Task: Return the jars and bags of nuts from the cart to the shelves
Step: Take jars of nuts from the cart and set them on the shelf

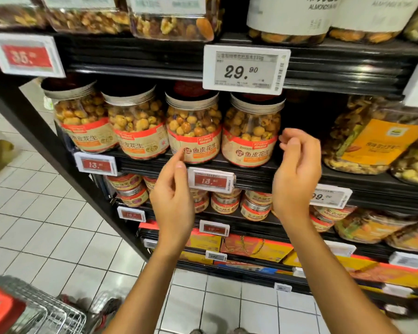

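Several clear jars of coated peanuts with red and tan labels stand in a row on the middle shelf (227, 162). The rightmost jar (251, 131) and the one to its left (194, 131) sit just behind my hands. My left hand (173, 196) hangs in front of the shelf edge, fingers loosely curled, holding nothing. My right hand (297, 169) is raised beside the rightmost jar, fingers relaxed and apart from it, also holding nothing. The wire cart (34, 309) shows at the bottom left.
Large tubs of mixed nuts (372, 141) fill the shelf to the right and the shelf above. Small tins (256, 206) and boxed goods sit on the lower shelves. Price tags (245, 68) hang along the shelf edges. White tiled floor lies to the left.
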The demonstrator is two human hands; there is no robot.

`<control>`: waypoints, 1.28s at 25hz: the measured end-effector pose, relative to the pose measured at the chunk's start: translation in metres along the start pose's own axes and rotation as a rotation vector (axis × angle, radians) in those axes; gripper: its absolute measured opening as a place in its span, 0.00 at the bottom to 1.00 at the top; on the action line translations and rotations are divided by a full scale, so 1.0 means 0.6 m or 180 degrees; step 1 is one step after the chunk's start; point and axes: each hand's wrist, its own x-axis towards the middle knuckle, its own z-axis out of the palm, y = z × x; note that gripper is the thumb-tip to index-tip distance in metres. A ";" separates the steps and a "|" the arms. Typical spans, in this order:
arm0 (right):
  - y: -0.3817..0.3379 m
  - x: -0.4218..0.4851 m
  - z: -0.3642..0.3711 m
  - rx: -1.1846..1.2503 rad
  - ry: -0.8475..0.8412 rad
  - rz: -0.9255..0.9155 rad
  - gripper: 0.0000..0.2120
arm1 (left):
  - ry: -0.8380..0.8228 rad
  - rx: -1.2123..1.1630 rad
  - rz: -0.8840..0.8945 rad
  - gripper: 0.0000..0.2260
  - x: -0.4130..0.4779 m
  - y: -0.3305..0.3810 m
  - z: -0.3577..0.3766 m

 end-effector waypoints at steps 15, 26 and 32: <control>-0.024 -0.047 0.116 0.0432 -0.0580 0.1006 0.24 | -0.0641 0.0173 0.0004 0.19 0.075 -0.015 -0.066; -0.026 -0.062 0.124 0.0618 -0.0315 0.1071 0.19 | -0.0610 -0.0083 -0.0086 0.20 0.083 -0.024 -0.082; -0.023 -0.069 0.133 0.0436 -0.0776 0.1127 0.23 | -0.0792 0.0085 -0.0122 0.18 0.087 -0.013 -0.074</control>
